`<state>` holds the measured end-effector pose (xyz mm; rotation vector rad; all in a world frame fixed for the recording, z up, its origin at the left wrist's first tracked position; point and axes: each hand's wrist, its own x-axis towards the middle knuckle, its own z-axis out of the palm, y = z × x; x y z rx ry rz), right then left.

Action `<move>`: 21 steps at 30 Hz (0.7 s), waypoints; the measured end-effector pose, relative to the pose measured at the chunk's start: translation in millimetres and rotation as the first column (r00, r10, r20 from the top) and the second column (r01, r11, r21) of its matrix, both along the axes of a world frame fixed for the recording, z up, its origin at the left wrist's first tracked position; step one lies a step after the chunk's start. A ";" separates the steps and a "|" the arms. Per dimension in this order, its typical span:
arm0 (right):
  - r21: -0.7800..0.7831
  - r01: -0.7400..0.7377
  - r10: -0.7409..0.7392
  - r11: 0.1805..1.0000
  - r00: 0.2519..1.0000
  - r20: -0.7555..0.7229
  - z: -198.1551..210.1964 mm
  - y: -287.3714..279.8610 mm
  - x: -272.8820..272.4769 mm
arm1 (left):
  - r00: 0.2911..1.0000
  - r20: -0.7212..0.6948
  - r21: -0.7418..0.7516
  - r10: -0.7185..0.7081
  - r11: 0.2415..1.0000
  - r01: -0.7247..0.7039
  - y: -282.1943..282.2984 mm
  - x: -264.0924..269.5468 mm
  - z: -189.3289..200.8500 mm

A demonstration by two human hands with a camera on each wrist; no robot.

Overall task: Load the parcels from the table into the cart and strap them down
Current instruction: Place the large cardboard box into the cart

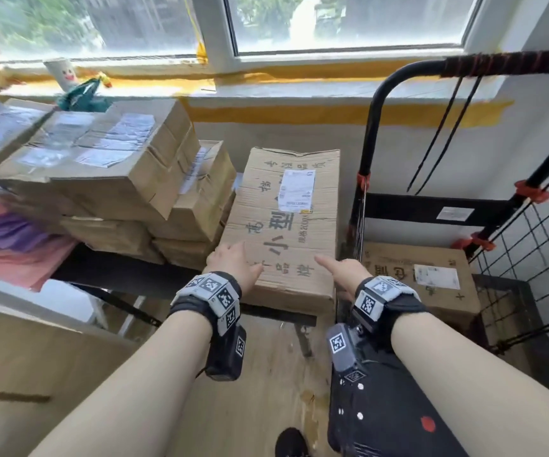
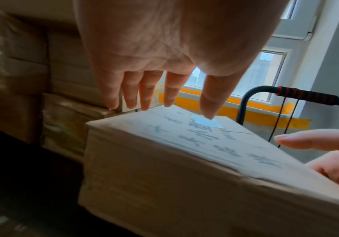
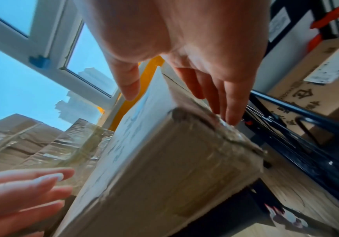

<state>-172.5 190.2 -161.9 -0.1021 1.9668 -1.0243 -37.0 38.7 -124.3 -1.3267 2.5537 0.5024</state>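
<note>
Both bare forearms reach forward side by side, banded at the wrists. The left hand [image 1: 233,263] and right hand [image 1: 342,273] are spread, fingers straight, gripping nothing.

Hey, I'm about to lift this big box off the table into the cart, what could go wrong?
The box overhangs the table edge, and both the left hand and right hand are open, so it may tip before you grip it. The cart sits close on the right and already holds another box, so yours could catch the frame or land crooked.
</note>
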 end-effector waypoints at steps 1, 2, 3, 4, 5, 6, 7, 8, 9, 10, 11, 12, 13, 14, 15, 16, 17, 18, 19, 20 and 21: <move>0.001 0.016 -0.016 1.000 1.000 0.026 -3.1 -2.6 1.9 | 1.000 0.008 0.014 0.014 1.000 -0.014 -6.4 2.2 -2.5; -0.006 0.024 -0.024 1.000 0.999 0.031 -4.9 -4.4 4.2 | 0.999 0.016 0.030 0.037 0.999 -0.037 -11.0 4.0 -4.4; -0.013 0.032 -0.032 0.999 0.999 0.021 -5.6 -5.5 6.9 | 0.998 0.020 0.050 0.063 0.997 -0.063 -14.3 5.5 -7.2; -0.028 0.050 -0.049 0.998 0.998 0.026 -5.9 -6.2 9.6 | 0.996 0.018 0.073 0.086 0.993 -0.087 -16.5 6.7 -9.6; -0.048 0.070 -0.068 0.996 0.997 0.043 -7.6 -6.6 11.3 | 0.995 0.010 0.100 0.102 0.990 -0.102 -18.1 7.2 -12.0; -0.071 0.094 -0.090 0.993 0.994 0.066 -7.8 -6.3 13.8 | 0.994 -0.003 0.124 0.109 0.986 -0.108 -19.6 7.9 -13.8; -0.095 0.122 -0.114 0.988 0.990 0.088 -6.0 -5.7 16.3 | 0.993 -0.016 0.142 0.115 0.984 -0.112 -20.7 7.9 -14.7; -0.122 0.148 -0.135 0.981 0.985 0.110 -3.7 -5.4 18.5 | 0.992 -0.028 0.153 0.119 0.982 -0.114 -21.3 7.6 -14.7; -0.144 0.173 -0.155 0.974 0.979 0.129 -2.0 -4.2 19.8 | 0.992 -0.036 0.160 0.122 0.981 -0.115 -21.3 7.3 -13.5; -0.161 0.194 -0.172 0.968 0.974 0.145 -1.1 -2.6 19.7 | 0.992 -0.042 0.162 0.120 0.980 -0.112 -20.8 7.1 -11.3; -0.180 0.218 -0.191 0.959 0.970 0.153 0.1 -0.9 18.1 | 0.992 -0.051 0.160 0.116 0.981 -0.107 -20.1 6.7 -8.4; -0.196 0.242 -0.214 0.950 0.964 0.156 1.9 0.4 15.7 | 0.992 -0.065 0.157 0.109 0.983 -0.098 -18.9 6.1 -4.4; -0.207 0.269 -0.238 0.941 0.958 0.161 4.5 1.5 12.7 | 0.992 -0.081 0.160 0.101 0.983 -0.088 -18.2 5.1 -0.1; -0.214 0.285 -0.253 0.934 0.953 0.166 6.9 3.1 9.3 | 0.990 -0.101 0.172 0.096 0.982 -0.078 -17.3 3.6 4.6; -0.224 0.298 -0.263 0.928 0.949 0.176 10.0 3.9 5.5 | 0.987 -0.125 0.193 0.097 0.978 -0.072 -16.8 1.4 9.0; -0.238 0.307 -0.270 0.921 0.946 0.177 15.1 5.9 2.4 | 0.984 -0.150 0.218 0.101 0.974 -0.067 -15.5 -0.8 13.6; -0.253 0.308 -0.274 0.917 0.948 0.161 21.5 9.4 -0.3 | 0.978 -0.180 0.242 0.105 0.968 -0.060 -13.3 -3.0 18.3; -0.274 0.301 -0.276 0.914 0.953 0.125 27.8 13.9 -3.7 | 0.971 -0.215 0.262 0.107 0.964 -0.048 -10.1 -4.7 22.8; -0.298 0.289 -0.276 0.910 0.957 0.086 34.9 19.7 -6.9 | 0.962 -0.249 0.278 0.110 0.960 -0.037 -5.6 -6.2 26.7; -0.316 0.274 -0.275 0.908 0.960 0.043 42.4 26.3 -10.1 | 0.954 -0.279 0.294 0.112 0.955 -0.026 -0.5 -7.9 29.3; -0.331 0.254 -0.270 0.909 0.963 -0.003 51.1 32.8 -13.2 | 0.944 -0.309 0.310 0.115 0.951 -0.015 5.0 -10.4 31.3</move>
